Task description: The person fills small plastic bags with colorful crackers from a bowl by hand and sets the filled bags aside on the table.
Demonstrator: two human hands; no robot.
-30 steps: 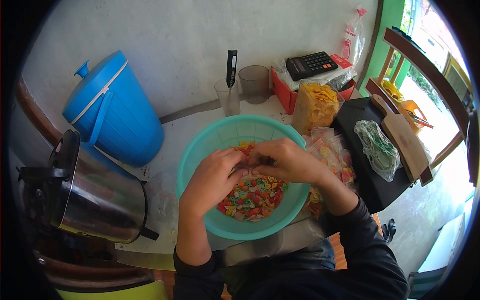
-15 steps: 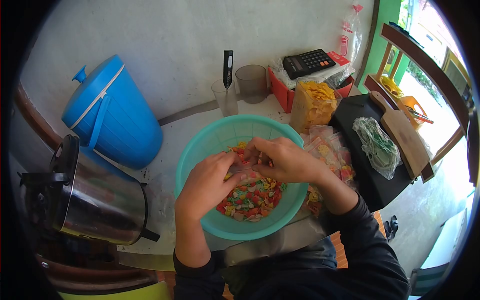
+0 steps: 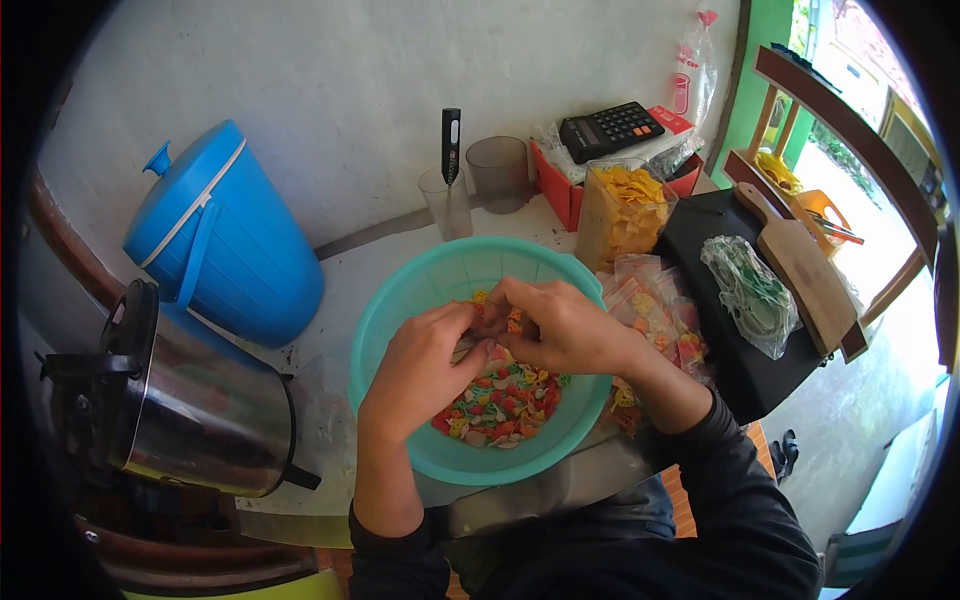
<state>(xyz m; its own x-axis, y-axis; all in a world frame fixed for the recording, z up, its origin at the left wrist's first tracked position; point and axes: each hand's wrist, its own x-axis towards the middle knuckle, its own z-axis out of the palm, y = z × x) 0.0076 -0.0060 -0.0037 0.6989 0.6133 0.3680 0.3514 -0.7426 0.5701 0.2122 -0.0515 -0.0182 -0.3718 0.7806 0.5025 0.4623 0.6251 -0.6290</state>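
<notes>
A teal plastic basin (image 3: 400, 290) stands in front of me, holding small colourful snack pieces (image 3: 497, 408) in red, green, yellow and orange. Above them, my left hand (image 3: 425, 360) and my right hand (image 3: 560, 325) meet fingertip to fingertip. Both pinch a small clear plastic bag (image 3: 486, 347), mostly hidden behind the fingers. Filled small plastic bags (image 3: 655, 310) of the same snacks lie in a heap right of the basin, beside my right forearm.
Left stand a blue cooler jug (image 3: 235, 235) and a steel urn (image 3: 205, 400). Behind are two cups (image 3: 497, 175), a tub of yellow chips (image 3: 625, 210) and a calculator (image 3: 612, 130) on a red box (image 3: 560, 185). A black case (image 3: 700, 260) bears a wooden board (image 3: 805, 275).
My fingertips have drawn closer together, and less of the plastic bag shows between them. The whole view has shifted slightly.
</notes>
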